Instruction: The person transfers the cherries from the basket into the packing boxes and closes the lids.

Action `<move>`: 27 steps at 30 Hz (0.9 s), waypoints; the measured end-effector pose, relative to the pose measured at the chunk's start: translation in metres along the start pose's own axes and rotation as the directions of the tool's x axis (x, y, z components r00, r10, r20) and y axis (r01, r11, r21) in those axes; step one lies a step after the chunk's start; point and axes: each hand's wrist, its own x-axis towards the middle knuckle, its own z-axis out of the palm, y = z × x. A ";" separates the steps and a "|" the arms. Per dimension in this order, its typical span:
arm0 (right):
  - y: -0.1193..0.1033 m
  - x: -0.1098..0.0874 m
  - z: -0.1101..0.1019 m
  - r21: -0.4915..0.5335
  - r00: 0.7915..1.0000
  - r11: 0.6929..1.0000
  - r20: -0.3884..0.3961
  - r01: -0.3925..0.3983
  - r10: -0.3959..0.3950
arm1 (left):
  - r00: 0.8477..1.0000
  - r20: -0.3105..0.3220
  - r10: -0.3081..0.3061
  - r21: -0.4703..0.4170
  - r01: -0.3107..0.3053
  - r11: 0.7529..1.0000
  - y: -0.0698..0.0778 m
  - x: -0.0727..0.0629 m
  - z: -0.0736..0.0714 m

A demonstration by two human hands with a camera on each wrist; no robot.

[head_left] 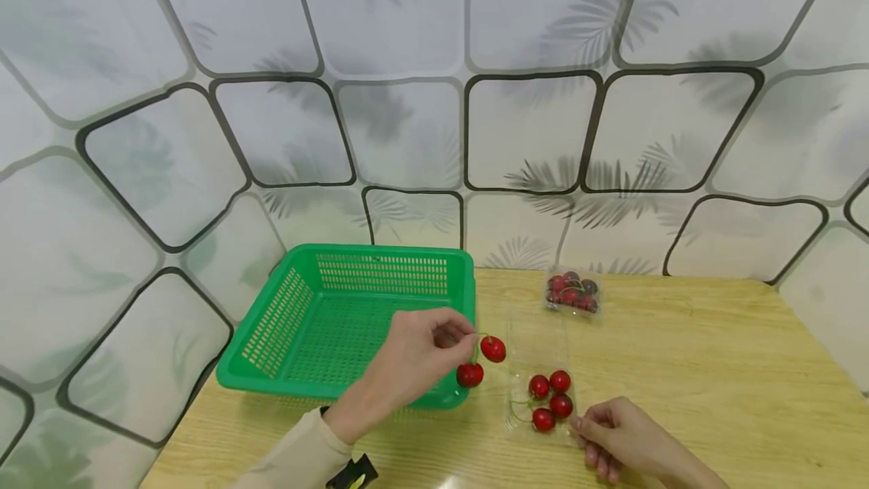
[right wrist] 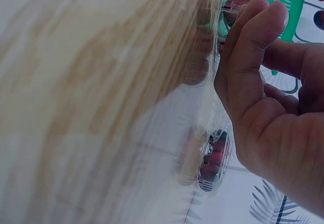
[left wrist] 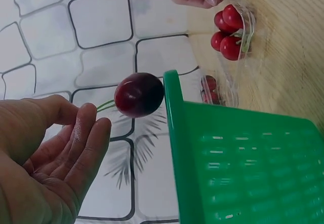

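Observation:
My left hand (head_left: 424, 349) pinches the green stems of two red cherries (head_left: 470, 375) above the right rim of a green plastic basket (head_left: 234, 382). In the left wrist view the stems run from the fingertips to a dark red cherry (left wrist: 138, 95); the other one is hidden there. My right hand (head_left: 627, 436) grips the near right edge of an open clear plastic box (head_left: 536, 338) between thumb and fingers. Several red cherries (head_left: 560, 405) lie in its near half, some with stems. The right wrist view shows the curled fingers (right wrist: 248, 57) beside the box wall.
A second clear box (head_left: 573, 293) full of dark red cherries stands farther back, near the wall. The green basket takes up the left part of the wooden table (head_left: 713, 368). A patterned wall covering (head_left: 529, 134) rises behind and to the left.

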 end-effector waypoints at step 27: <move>0.000 0.002 0.002 0.009 1.000 1.000 0.001 0.002 -0.002 | 0.996 0.089 0.010 0.049 -0.015 0.999 0.005 0.007 0.047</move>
